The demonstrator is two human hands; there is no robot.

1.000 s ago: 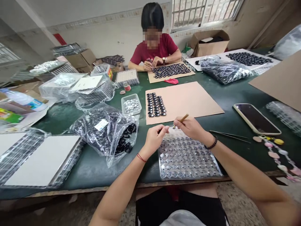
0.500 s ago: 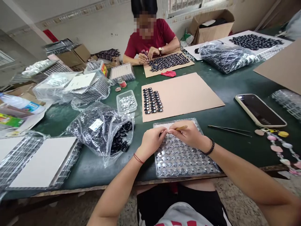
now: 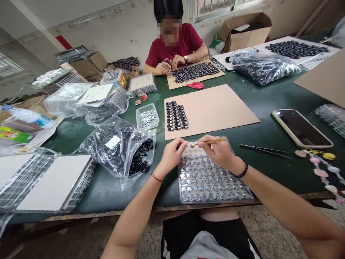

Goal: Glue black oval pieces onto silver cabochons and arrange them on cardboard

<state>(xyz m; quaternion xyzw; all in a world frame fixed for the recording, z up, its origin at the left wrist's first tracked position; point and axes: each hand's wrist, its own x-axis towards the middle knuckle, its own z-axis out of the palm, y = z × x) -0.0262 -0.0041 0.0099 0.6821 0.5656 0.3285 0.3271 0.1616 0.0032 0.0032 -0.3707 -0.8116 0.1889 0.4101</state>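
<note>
My right hand (image 3: 221, 154) grips a thin wooden-handled tool (image 3: 215, 140). Its tip points left, with a small shiny piece at or near it, too small to name. Just left of that tip is my left hand (image 3: 172, 154), thumb and forefinger pinched together; whatever lies between them is hidden. Both hands hover over the far part of a clear plastic tray (image 3: 212, 180) with rows of round silvery pieces in its pockets. Beyond the hands, a cardboard sheet (image 3: 215, 106) bears short rows of black oval pieces (image 3: 177, 116) with shiny centres.
On the left sit an open bag of black pieces (image 3: 115, 145) and a small box of silvery parts (image 3: 148, 117). Tweezers (image 3: 265, 148), a phone (image 3: 302, 127) and a beaded strap (image 3: 320, 172) lie right. Across the table, a co-worker (image 3: 175, 50) handles black pieces on another board.
My hands have drawn apart from touching, leaving a small gap. The tool's tip and the small shiny piece now show between them. The view has shifted slightly.
</note>
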